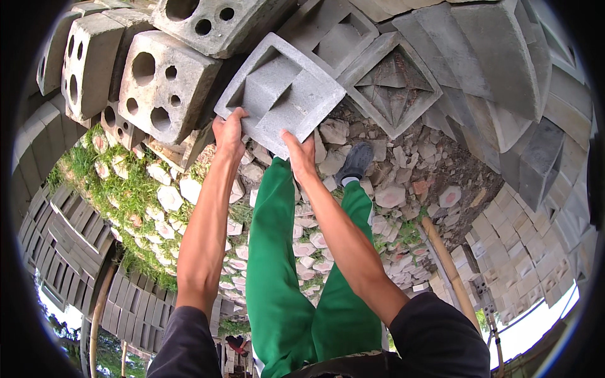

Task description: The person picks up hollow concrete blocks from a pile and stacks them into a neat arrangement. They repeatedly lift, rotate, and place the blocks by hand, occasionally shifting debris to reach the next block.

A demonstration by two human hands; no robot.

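A square grey concrete vent block (280, 91) with an angular recessed pattern is held up in front of me, tilted. My left hand (228, 133) grips its lower left edge. My right hand (300, 154) grips its lower right edge. Both arms are stretched out above my green trousers (277, 264) and one grey shoe (356, 160). The block hangs in front of stacked blocks of the same kind, and I cannot tell whether it touches them.
Stacks of concrete blocks surround me: blocks with round holes (167, 75) at the upper left, patterned square ones (391, 82) ahead, plain ones (504, 252) at the right. Broken pieces and hexagonal fragments (391, 195) litter the grassy ground. A bamboo pole (444, 258) lies at the right.
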